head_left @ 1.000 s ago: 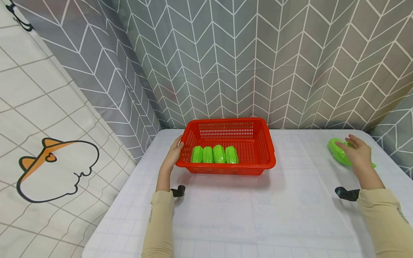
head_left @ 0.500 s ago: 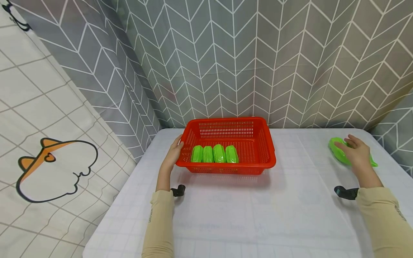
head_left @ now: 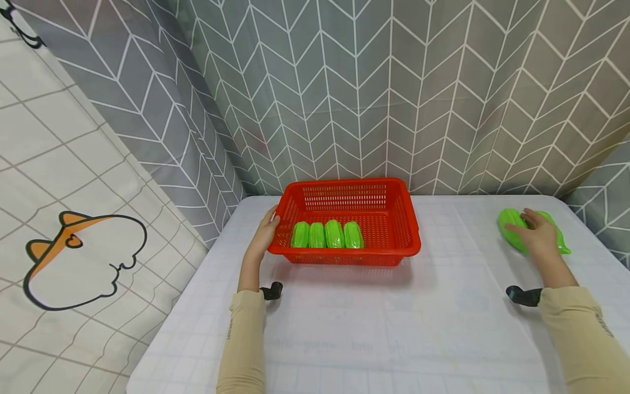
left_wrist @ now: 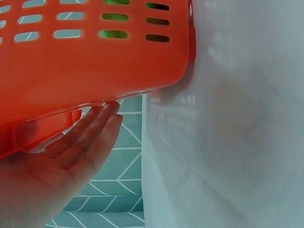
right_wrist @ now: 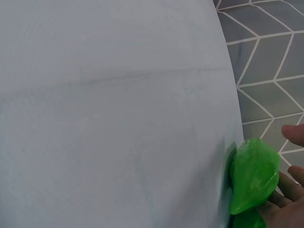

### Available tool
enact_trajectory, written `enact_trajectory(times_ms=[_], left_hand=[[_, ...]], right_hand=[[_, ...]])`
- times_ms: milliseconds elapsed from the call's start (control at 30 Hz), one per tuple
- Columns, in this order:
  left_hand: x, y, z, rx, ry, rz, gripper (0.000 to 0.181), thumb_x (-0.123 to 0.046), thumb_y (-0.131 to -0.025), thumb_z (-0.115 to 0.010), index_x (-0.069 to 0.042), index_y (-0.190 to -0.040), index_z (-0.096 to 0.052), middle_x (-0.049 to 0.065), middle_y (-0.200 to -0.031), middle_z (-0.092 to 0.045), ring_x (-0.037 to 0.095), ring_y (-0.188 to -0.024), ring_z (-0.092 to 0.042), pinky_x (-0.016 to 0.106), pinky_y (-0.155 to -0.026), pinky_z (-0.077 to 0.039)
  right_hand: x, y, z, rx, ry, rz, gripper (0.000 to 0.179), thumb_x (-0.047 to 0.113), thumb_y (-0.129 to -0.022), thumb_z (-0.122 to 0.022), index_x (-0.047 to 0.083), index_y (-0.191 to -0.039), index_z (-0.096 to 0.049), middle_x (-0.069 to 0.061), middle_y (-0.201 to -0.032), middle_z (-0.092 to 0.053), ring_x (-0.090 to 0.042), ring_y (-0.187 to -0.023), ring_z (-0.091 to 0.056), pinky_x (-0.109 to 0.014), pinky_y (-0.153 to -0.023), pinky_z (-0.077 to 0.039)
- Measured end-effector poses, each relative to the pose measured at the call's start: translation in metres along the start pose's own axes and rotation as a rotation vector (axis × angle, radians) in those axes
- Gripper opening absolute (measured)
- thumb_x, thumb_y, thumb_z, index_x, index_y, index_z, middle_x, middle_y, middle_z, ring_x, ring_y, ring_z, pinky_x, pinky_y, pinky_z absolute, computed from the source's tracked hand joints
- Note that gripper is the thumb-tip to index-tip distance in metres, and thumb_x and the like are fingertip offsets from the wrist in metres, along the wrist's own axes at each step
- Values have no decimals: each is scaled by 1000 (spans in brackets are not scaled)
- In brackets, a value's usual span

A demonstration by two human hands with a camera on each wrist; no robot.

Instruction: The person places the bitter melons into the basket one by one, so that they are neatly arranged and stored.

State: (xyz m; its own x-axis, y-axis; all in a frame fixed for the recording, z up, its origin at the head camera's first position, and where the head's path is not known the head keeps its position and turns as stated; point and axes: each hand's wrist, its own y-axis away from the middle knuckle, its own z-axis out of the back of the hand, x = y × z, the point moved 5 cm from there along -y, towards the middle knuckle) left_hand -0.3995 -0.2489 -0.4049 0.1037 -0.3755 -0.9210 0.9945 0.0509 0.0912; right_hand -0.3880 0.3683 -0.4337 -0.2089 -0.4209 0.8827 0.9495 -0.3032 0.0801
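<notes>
In the head view, my left hand (head_left: 262,236) rests at the left end of a red plastic basket (head_left: 344,260). The left wrist view shows its fingers (left_wrist: 95,130) fairly straight along the outside, by the rim. Several glossy, ridged, bright green oblong pieces (head_left: 334,235) stand in a row inside the basket, on its left side. At the far right, my right hand (head_left: 540,236) is over more green pieces (head_left: 509,221), one showing on either side of it. In the right wrist view, its thumb (right_wrist: 293,134) stands apart from its fingers, which lie beside a tapered green piece (right_wrist: 256,173).
A white cloth covers the table (head_left: 394,317). Grey patterned curtain (head_left: 344,109) hangs right behind the table's back edge, and a white tile-print curtain (head_left: 98,180) hangs at the left. Black wrist cameras (head_left: 524,295) are worn below both hands.
My right hand has shifted slightly left among the green pieces, and more of the piece at its right now shows. The left hand and basket have stayed in place.
</notes>
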Motion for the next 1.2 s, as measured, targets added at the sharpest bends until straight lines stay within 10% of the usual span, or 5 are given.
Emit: enact_trajectory(times_ms=[533,1200], left_hand=[[0,-1,0,5,4,-1,53,-30,-106,-33,-22,-157,-20,13,-158,-29,33,-137,-39,53,-113,-36],[3,0,1,3,5,-1,53,-31,-106,-33,-23,-156,-21,14,-155,-34,34,-131,-47,51,-107,-44]], right_hand=[[0,5,-6,6,118,104,67,3,-94,-45,-2,-153,-12,-33,-157,-10,-53,-145,-7,-62,-118,-12],[5,9,-13,18,138,46,69,14,-96,-51,-1,-153,-16,-40,-153,-9,-57,-143,-8,-65,-115,-16]])
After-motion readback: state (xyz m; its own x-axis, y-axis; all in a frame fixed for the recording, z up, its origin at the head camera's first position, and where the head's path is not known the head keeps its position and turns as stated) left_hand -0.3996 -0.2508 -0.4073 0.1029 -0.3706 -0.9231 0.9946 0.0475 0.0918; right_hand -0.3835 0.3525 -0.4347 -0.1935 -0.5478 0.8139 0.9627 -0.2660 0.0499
